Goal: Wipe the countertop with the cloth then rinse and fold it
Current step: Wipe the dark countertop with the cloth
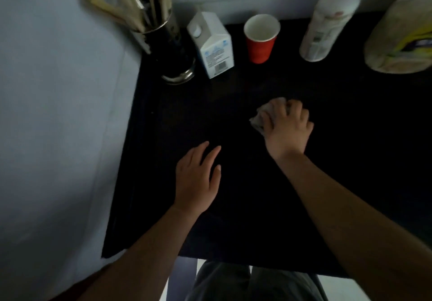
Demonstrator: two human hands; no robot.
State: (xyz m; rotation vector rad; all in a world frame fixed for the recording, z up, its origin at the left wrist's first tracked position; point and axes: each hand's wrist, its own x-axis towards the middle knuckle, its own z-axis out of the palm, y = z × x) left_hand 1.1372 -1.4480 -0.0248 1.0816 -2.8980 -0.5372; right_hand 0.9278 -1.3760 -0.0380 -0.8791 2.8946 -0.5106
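The right hand [287,128] lies palm-down on a small pale cloth [258,119], its fingers curled over the bunched fabric and pressing it against the dark surface [257,207]. The cloth sits a little to the 2 o'clock side of the surface's middle, and only its crumpled edge shows, at the hand's 9 o'clock side. The left hand [197,179] is spread flat with fingers loosely apart, holding nothing; whether it touches the surface or hangs just above it cannot be told. It lies toward 7 o'clock of the right hand, well apart from the cloth. Along the far edge, from 11 to 2 o'clock, stand a utensil holder [168,50], a white carton [214,46], a red cup [260,39], a white bottle [327,22] and a wrapped roll [402,36].
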